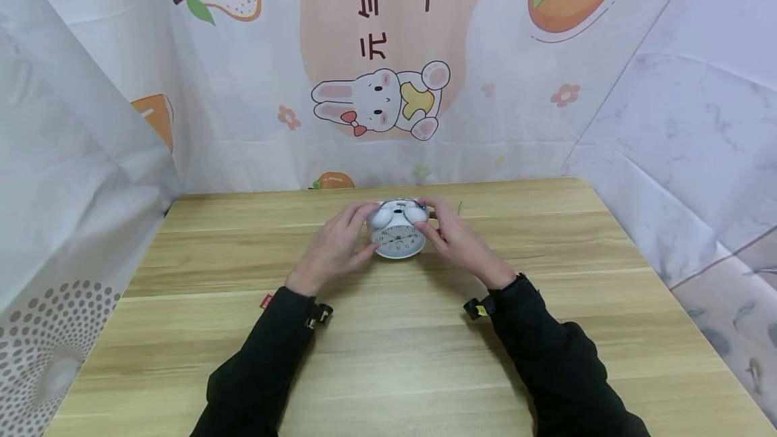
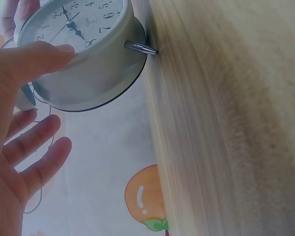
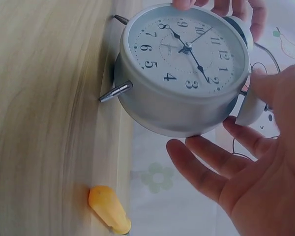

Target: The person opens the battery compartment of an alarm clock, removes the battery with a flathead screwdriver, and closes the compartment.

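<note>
A white twin-bell alarm clock (image 1: pixel 398 241) stands on its short metal feet toward the back of the wooden table, dial facing the person. From the left side my left hand (image 1: pixel 335 243) holds it; in the left wrist view the thumb (image 2: pixel 49 61) presses the front rim, with other fingers spread behind the body. On the other side my right hand (image 1: pixel 456 238) grips the clock near its bell, its thumb (image 3: pixel 268 88) up by the bell (image 3: pixel 250 108) and its fingers reaching behind the casing. A thin wire handle arches over the bells.
A yellow, pear-shaped object (image 3: pixel 108 209) lies near the table's back edge, mostly hidden behind the right hand in the head view. A printed curtain (image 1: pixel 243 100) hangs right behind the wooden table (image 1: pixel 388 356), with more cloth at both sides.
</note>
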`<act>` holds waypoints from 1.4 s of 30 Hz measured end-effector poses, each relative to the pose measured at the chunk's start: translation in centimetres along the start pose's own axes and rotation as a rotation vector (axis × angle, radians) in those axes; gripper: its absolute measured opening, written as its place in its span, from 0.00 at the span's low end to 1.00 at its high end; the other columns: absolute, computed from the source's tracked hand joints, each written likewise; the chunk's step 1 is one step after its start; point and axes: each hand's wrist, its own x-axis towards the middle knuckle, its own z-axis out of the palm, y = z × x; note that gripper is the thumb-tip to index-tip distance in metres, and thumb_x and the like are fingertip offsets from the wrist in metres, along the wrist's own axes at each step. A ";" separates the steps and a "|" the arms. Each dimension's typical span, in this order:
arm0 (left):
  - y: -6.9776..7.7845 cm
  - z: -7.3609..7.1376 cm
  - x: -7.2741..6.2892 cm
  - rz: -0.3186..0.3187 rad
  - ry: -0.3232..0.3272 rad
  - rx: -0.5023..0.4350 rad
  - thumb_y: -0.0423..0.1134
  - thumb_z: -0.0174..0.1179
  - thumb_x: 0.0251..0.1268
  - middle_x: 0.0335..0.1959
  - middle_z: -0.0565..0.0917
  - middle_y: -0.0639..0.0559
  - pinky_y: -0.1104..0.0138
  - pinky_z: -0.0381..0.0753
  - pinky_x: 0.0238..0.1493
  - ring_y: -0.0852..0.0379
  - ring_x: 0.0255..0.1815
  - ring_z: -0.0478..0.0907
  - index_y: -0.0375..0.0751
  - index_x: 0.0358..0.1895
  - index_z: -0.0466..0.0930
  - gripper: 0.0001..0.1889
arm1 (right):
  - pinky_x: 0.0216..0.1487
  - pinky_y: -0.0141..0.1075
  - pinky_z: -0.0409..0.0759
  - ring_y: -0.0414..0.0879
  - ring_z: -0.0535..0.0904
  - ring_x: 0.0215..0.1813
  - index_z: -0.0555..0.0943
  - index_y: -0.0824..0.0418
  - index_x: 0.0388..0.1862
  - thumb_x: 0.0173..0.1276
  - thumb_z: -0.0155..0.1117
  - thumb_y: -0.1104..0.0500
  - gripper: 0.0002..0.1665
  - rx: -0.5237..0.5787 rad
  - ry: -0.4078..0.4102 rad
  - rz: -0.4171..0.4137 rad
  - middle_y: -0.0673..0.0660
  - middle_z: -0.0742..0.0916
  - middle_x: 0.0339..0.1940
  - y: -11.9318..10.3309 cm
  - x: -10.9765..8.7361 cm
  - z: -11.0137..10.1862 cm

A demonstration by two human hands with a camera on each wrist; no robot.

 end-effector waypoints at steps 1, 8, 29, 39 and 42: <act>0.0 0.0 0.0 0.001 0.001 0.001 0.39 0.75 0.58 0.63 0.74 0.41 0.54 0.80 0.56 0.46 0.57 0.78 0.37 0.71 0.65 0.39 | 0.56 0.46 0.82 0.63 0.73 0.68 0.61 0.64 0.71 0.81 0.54 0.56 0.26 0.011 -0.007 0.012 0.64 0.72 0.68 0.0 -0.1 -0.1; 0.1 0.1 0.0 0.039 0.016 0.004 0.36 0.76 0.55 0.64 0.73 0.39 0.58 0.84 0.45 0.47 0.48 0.81 0.36 0.67 0.66 0.38 | 0.60 0.50 0.79 0.62 0.70 0.70 0.60 0.63 0.69 0.79 0.57 0.60 0.26 0.143 -0.088 0.013 0.64 0.71 0.68 -0.1 -0.2 -0.7; 0.4 0.2 0.2 0.088 -0.031 -0.058 0.34 0.78 0.46 0.59 0.78 0.43 0.59 0.77 0.61 0.49 0.59 0.77 0.36 0.65 0.67 0.40 | 0.64 0.48 0.75 0.47 0.74 0.63 0.67 0.63 0.75 0.70 0.71 0.51 0.41 0.098 -0.186 -0.037 0.54 0.77 0.65 0.1 -0.4 -1.0; 0.4 0.3 -0.1 0.017 -0.113 -0.044 0.35 0.80 0.44 0.59 0.77 0.47 0.58 0.76 0.60 0.50 0.60 0.74 0.40 0.65 0.75 0.39 | 0.61 0.45 0.75 0.43 0.74 0.62 0.73 0.55 0.71 0.63 0.76 0.43 0.41 -0.047 -0.198 -0.104 0.49 0.79 0.62 0.4 -0.1 -0.4; 0.4 0.4 -0.1 0.005 -0.132 -0.053 0.36 0.80 0.43 0.58 0.78 0.48 0.58 0.76 0.59 0.51 0.59 0.74 0.41 0.64 0.75 0.39 | 0.61 0.46 0.75 0.45 0.74 0.63 0.74 0.55 0.71 0.63 0.76 0.43 0.41 -0.079 -0.199 -0.110 0.51 0.79 0.63 0.3 -0.2 -0.4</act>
